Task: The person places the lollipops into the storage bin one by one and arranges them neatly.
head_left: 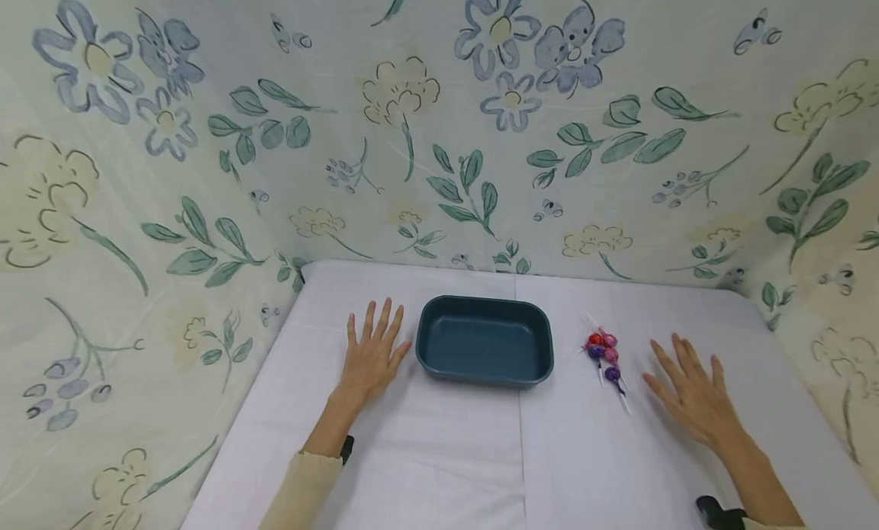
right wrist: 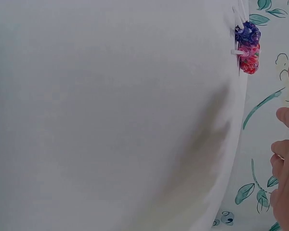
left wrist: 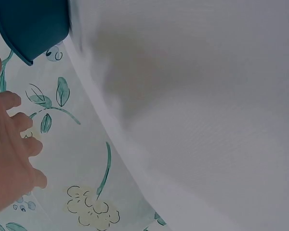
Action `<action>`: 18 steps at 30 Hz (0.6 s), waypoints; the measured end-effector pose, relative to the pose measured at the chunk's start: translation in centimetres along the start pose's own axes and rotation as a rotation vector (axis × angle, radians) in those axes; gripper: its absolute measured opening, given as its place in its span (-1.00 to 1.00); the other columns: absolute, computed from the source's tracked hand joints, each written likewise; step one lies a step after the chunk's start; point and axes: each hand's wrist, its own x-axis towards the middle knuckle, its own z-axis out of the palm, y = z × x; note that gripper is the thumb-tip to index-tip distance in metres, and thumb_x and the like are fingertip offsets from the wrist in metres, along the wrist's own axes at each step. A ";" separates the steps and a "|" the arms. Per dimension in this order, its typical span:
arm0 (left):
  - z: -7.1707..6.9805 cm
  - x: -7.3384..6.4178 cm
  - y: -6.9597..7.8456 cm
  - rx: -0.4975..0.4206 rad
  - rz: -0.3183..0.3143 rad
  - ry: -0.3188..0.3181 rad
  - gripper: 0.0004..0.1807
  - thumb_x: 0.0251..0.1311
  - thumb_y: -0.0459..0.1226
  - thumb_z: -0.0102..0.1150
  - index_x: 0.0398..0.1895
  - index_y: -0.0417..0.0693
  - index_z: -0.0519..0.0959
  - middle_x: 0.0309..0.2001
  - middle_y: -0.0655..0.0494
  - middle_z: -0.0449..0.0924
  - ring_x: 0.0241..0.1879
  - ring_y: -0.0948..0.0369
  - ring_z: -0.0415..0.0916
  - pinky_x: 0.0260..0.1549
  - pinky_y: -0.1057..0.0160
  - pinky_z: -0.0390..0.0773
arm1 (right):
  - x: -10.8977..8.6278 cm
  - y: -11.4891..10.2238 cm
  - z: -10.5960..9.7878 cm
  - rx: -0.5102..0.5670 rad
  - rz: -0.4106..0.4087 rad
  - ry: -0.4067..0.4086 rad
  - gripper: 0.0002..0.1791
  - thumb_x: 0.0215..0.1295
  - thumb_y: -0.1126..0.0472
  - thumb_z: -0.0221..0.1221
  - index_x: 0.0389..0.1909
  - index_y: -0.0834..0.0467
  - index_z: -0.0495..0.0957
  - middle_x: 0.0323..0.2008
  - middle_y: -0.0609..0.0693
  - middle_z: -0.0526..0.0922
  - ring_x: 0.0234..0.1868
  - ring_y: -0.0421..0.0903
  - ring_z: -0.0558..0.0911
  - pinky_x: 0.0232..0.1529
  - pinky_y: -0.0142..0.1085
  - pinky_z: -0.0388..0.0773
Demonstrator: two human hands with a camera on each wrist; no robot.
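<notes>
A dark blue rectangular tray (head_left: 484,379) with raised walls lies on the white-covered table. Just left of it is my left hand (head_left: 371,358), fingers spread and nothing in them; the thumb tip comes near the tray's left wall. Right of the tray lies a small cluster of wrapped lollipops (head_left: 600,347), red, pink and purple, with white sticks. My right hand (head_left: 697,396) is to the right of the lollipops, fingers extended and apart from them, holding nothing. In the right wrist view the lollipops (right wrist: 248,45) show at the upper right, above the hand (right wrist: 286,159).
A white cloth (head_left: 453,454) with a crease covers the table. Behind and at both sides hangs a floral curtain (head_left: 412,156) close to the table's edges. Dark straps show at the left wrist (head_left: 347,448) and the right wrist (head_left: 719,515).
</notes>
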 end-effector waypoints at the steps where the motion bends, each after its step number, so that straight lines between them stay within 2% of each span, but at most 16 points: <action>1: 0.0 0.0 0.0 -0.003 0.002 -0.008 -0.27 0.57 0.05 -0.07 0.67 0.02 0.09 0.69 -0.09 -0.04 0.67 -0.20 -0.14 0.53 -0.45 -0.20 | 0.0 0.0 0.0 0.001 0.001 -0.001 -0.16 0.55 -0.08 0.03 0.69 0.04 -0.10 0.64 0.39 -0.15 0.70 0.19 -0.36 0.54 0.26 -0.70; 5: 0.1 0.0 0.0 -0.014 0.009 -0.032 -0.29 0.59 0.05 -0.10 0.67 0.03 0.09 0.69 -0.07 -0.08 0.68 -0.19 -0.19 0.52 -0.45 -0.21 | -0.1 -0.1 0.1 0.007 0.010 -0.006 -0.15 0.55 -0.09 0.03 0.69 0.05 -0.11 0.64 0.39 -0.15 0.70 0.21 -0.35 0.54 0.28 -0.70; 11: 0.3 0.1 0.2 -0.012 0.019 -0.022 -0.28 0.58 0.06 -0.10 0.67 0.03 0.09 0.69 -0.10 -0.05 0.66 -0.23 -0.14 0.51 -0.47 -0.18 | 0.1 -0.4 0.2 0.018 0.025 -0.013 -0.12 0.55 -0.11 0.03 0.69 0.08 -0.13 0.64 0.40 -0.16 0.69 0.28 -0.31 0.53 0.28 -0.70; 18: 0.3 0.2 0.7 -0.030 0.035 -0.041 -0.26 0.58 0.07 -0.08 0.68 0.04 0.06 0.69 -0.10 -0.09 0.66 -0.24 -0.15 0.50 -0.49 -0.17 | 0.1 -0.4 0.3 0.037 0.018 -0.016 -0.12 0.54 -0.10 0.04 0.69 0.08 -0.13 0.63 0.41 -0.12 0.67 0.35 -0.22 0.53 0.33 -0.65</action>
